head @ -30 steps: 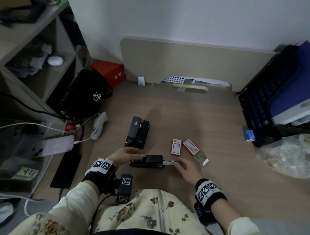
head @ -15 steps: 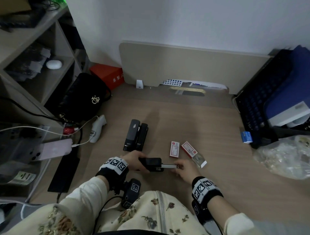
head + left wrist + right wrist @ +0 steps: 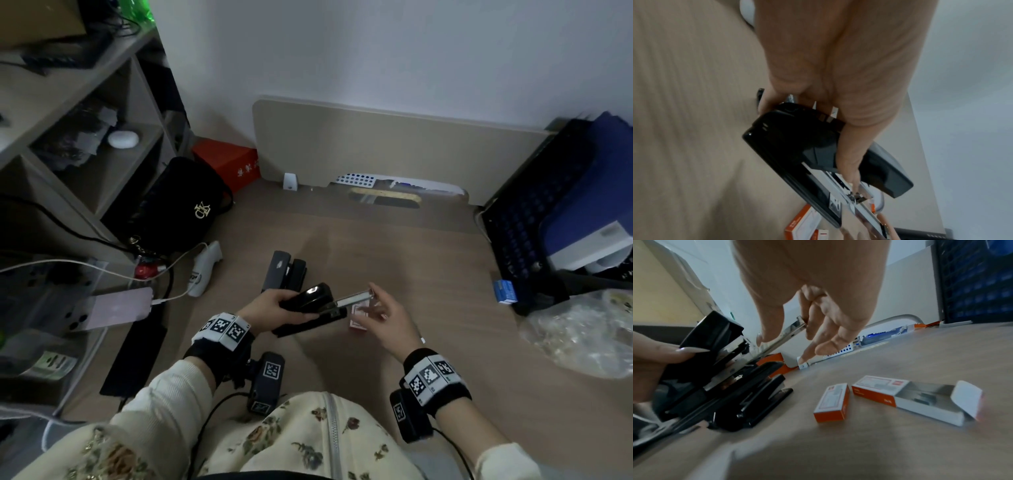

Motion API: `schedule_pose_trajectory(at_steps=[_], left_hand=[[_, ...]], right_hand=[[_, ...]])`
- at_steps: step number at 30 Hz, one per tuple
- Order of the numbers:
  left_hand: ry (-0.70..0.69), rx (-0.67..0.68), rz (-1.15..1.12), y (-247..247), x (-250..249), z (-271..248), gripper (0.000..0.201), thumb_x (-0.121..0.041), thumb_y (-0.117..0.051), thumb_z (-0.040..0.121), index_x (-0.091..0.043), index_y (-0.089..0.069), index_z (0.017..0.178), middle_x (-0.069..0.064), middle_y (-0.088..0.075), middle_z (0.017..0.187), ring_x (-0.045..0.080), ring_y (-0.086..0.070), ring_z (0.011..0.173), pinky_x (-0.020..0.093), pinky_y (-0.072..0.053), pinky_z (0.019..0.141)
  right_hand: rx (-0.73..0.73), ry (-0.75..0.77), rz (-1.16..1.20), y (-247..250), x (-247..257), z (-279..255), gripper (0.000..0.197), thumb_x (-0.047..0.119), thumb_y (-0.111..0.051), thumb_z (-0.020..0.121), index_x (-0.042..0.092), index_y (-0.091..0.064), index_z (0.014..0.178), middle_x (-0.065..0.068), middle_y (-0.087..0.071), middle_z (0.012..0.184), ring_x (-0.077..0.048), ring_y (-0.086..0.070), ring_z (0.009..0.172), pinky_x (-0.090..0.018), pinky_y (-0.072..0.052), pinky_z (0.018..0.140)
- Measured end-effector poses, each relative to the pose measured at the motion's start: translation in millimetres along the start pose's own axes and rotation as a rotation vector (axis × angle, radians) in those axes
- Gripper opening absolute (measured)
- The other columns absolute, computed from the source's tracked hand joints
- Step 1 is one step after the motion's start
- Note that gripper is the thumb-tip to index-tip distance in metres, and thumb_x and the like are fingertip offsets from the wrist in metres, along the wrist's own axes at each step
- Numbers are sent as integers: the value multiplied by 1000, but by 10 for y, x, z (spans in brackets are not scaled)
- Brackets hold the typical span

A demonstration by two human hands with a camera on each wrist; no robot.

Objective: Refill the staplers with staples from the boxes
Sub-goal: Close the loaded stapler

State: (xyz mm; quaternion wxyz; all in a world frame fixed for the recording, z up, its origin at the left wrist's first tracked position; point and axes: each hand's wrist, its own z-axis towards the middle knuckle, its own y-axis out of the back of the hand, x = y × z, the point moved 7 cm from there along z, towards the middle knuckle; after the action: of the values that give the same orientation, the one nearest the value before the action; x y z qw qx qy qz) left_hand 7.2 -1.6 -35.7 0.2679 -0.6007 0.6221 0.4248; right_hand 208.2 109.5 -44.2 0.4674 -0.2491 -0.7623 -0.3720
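My left hand [image 3: 263, 305] grips a black stapler [image 3: 308, 301] and holds it tilted above the wooden table. Its metal staple tray [image 3: 352, 298] sticks out to the right, and my right hand [image 3: 378, 306] pinches the tray's far end. The right wrist view shows thumb and forefinger on the tray [image 3: 789, 331]. Below them lie a closed orange staple box [image 3: 833, 402] and an open staple box [image 3: 910, 395] with its flap up. Two more black staplers [image 3: 286, 270] lie side by side behind the held one. In the left wrist view the left hand's fingers [image 3: 849, 154] wrap the stapler [image 3: 789, 142].
A black handbag [image 3: 178, 209], a charging phone [image 3: 113, 308] with cables and a white device [image 3: 203, 270] sit at the left by the shelves. A dark crate [image 3: 534, 233], a small blue box [image 3: 505, 291] and a clear plastic bag [image 3: 582, 332] stand at the right.
The stapler has been lifted off the table and tilted up. Its metal tray stands out farther to the right, and my right hand has risen with it.
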Motion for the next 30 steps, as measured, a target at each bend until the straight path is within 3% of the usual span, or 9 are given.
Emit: schedule_pose_trajectory(at_steps=[2, 4, 10, 13, 16, 18, 20, 23, 30], left_hand=[[-33, -15, -56, 9, -129, -44, 23, -23, -81, 76, -21, -74, 99, 1, -72, 86, 13, -67, 77, 25, -54, 66], [-71, -29, -66, 18, -236, -71, 22, -24, -81, 76, -20, -75, 98, 0, -72, 83, 11, -67, 74, 23, -53, 63], [-199, -106, -55, 82, -534, -140, 10, -24, -77, 80, -20, -72, 88, -4, -63, 66, 12, -60, 60, 25, -48, 54], [-254, -137, -39, 121, -660, -158, 8, -29, -77, 81, -32, -70, 85, -5, -63, 68, 12, -61, 59, 26, -49, 51], [-301, -159, -26, 146, -757, -168, 8, -33, -75, 81, -37, -69, 84, -16, -66, 65, 1, -62, 60, 19, -48, 55], [-332, -173, -18, 159, -827, -182, 8, -33, -75, 82, -36, -69, 88, -23, -67, 68, -6, -62, 64, 11, -46, 59], [-354, -185, -22, 169, -886, -190, 13, -32, -75, 82, -34, -70, 94, -24, -69, 73, -7, -64, 70, 9, -46, 63], [-369, -203, -46, 184, -929, -191, 16, -32, -75, 82, -32, -71, 97, -21, -70, 76, -5, -65, 74, 14, -48, 69], [-415, -214, -26, 197, -1008, -238, 19, -33, -75, 82, -30, -72, 101, -19, -71, 81, -2, -65, 79, 17, -47, 72]], right_hand=[[-2, 23, 26, -5, 58, 18, 77, 27, -78, 76, 34, -37, 140, 5, -65, 114, -2, -58, 108, -21, -50, 89], [16, 68, -16, -28, 161, 27, 80, 37, -77, 75, 36, -33, 142, 12, -65, 116, -4, -53, 117, -30, -43, 101], [-16, 159, 16, -66, 513, 53, 78, 42, -70, 80, 36, -27, 145, 15, -61, 119, -5, -50, 122, -33, -44, 101], [-36, 197, 114, -74, 686, 54, 63, 35, -61, 89, 35, -30, 144, 13, -54, 133, -2, -49, 125, -37, -40, 108], [-48, 227, 167, -85, 830, 61, 53, 27, -55, 94, 37, -33, 141, 22, -51, 132, 3, -46, 125, -41, -38, 110], [-32, 236, 162, -111, 889, 60, 51, 36, -54, 92, 46, -32, 136, 15, -45, 142, -1, -41, 131, -42, -35, 111], [-33, 239, 186, -122, 939, 51, 55, 46, -54, 87, 46, -31, 137, 11, -44, 144, -2, -40, 132, -40, -34, 112], [-63, 251, 243, -110, 1021, 32, 55, 41, -54, 89, 38, -34, 141, 14, -44, 141, 1, -40, 131, -34, -31, 114], [-76, 307, 221, -80, 1096, 20, 45, 44, -56, 88, 48, -40, 129, 17, -43, 141, 6, -35, 132, -35, -26, 117]])
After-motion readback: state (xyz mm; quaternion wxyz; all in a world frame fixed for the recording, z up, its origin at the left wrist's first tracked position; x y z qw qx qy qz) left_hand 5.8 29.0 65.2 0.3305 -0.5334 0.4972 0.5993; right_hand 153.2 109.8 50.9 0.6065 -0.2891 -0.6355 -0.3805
